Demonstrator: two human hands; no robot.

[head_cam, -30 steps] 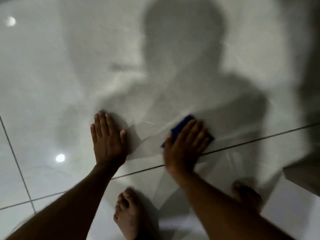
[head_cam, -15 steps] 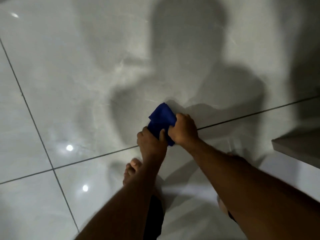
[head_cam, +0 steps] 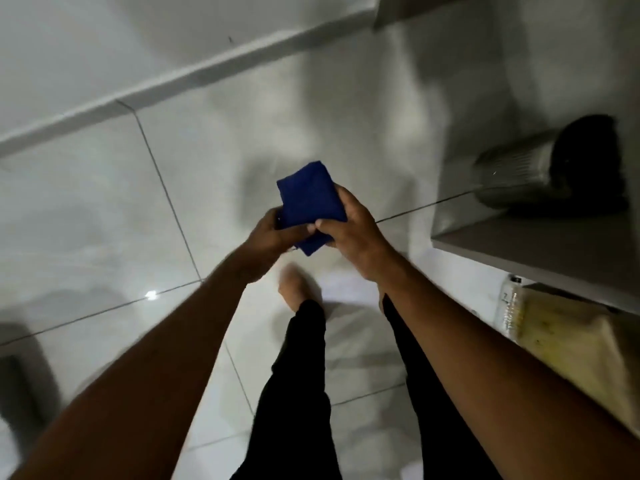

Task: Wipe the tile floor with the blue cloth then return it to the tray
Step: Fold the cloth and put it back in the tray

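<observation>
The blue cloth (head_cam: 309, 201) is folded into a thick pad and held up in the air in front of me, well above the glossy white tile floor (head_cam: 104, 209). My left hand (head_cam: 273, 232) grips its lower left edge from beneath. My right hand (head_cam: 349, 225) is closed over its right side, thumb across the front. Below the hands my bare left foot (head_cam: 298, 289) and black trouser legs stand on the tiles. No tray is in view.
A grey counter or shelf edge (head_cam: 519, 251) juts in at the right, with a dark ribbed cylinder (head_cam: 540, 171) on it. Under it sit a clear plastic bottle (head_cam: 509, 306) and a yellowish board (head_cam: 571, 344). A wall skirting (head_cam: 194, 77) runs across the back.
The cloth has come off the floor and both hands now hold it up. I have risen from the crouch, and the view has swung to show the counter at the right.
</observation>
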